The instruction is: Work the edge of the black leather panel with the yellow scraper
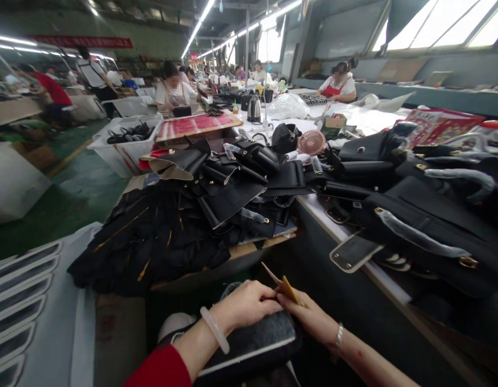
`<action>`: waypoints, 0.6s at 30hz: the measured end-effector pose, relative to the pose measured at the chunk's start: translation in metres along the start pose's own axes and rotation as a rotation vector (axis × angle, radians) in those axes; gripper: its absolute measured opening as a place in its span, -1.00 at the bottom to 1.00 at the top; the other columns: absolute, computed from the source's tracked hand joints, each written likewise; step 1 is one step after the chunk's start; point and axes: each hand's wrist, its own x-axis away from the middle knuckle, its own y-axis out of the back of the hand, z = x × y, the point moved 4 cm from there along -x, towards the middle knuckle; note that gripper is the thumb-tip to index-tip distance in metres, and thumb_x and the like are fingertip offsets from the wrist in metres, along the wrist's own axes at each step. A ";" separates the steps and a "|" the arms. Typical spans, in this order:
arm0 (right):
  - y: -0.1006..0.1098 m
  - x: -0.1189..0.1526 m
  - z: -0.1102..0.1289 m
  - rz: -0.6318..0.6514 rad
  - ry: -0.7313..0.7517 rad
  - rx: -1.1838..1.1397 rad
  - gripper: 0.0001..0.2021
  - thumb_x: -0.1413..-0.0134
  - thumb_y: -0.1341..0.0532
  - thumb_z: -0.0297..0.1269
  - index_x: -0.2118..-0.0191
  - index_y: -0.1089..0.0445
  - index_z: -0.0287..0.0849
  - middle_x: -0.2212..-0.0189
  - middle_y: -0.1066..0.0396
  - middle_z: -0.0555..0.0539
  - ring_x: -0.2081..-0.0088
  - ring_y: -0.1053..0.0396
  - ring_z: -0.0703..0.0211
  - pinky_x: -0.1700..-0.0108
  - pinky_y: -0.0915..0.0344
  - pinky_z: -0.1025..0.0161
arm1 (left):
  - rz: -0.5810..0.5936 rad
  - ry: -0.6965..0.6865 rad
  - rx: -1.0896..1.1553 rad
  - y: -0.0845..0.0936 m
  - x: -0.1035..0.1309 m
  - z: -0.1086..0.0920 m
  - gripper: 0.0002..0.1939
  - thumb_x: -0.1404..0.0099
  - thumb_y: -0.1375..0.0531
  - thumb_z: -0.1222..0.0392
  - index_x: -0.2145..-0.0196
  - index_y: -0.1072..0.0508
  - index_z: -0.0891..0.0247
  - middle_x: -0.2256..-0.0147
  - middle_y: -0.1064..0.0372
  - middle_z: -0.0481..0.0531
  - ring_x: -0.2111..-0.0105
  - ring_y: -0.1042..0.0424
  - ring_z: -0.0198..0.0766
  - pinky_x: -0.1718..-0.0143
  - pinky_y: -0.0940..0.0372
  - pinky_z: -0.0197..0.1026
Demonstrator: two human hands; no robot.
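Both hands – left hand (249,306) & right hand (309,317) – pinch yellow tag (288,289) over dark panel (252,344).

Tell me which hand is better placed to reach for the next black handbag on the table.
Right, probably. The right hand lies nearer the black handbag on the white table. The left hand sits farther over, on the dark piece. Both pinch the tan strip.

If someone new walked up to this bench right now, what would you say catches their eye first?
Most likely the heap of black bag parts sprawling across the middle of the table, with finished black handbags piled to the right. Close to the camera, the left hand and right hand meet over a small tan piece above a dark felt pad. A pink fan stands out behind.
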 end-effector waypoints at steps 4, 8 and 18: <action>0.000 -0.008 -0.001 0.100 -0.074 0.101 -0.42 -0.03 -0.19 0.32 0.25 -0.38 -0.20 0.54 -0.21 0.10 0.56 -0.11 0.30 0.48 -0.15 0.28 | -0.137 0.032 0.085 0.030 0.037 0.017 -0.65 -0.28 -0.20 -0.07 0.08 -0.61 0.09 0.15 -0.61 -0.03 0.18 -0.53 -0.08 0.16 -0.30 -0.20; 0.008 -0.010 0.013 0.186 0.010 0.233 -0.51 -0.06 -0.23 0.23 0.25 -0.44 -0.17 0.35 -0.42 -0.04 0.24 -0.35 0.04 0.15 -0.29 0.18 | -0.505 0.176 0.243 0.056 0.113 0.063 -0.45 -0.39 -0.01 -0.20 -0.11 -0.47 0.19 -0.12 -0.46 0.10 -0.15 -0.36 -0.06 -0.23 -0.13 -0.08; -0.029 -0.045 0.068 0.286 0.218 0.831 -0.51 -0.27 0.02 0.20 0.29 -0.47 -0.04 0.29 -0.50 -0.13 0.23 -0.44 -0.10 0.14 -0.29 0.02 | -0.787 0.260 0.776 -0.022 0.195 0.118 -0.41 -0.42 0.00 -0.20 -0.21 -0.34 0.21 -0.23 -0.32 0.09 -0.27 -0.22 -0.12 -0.31 -0.05 -0.09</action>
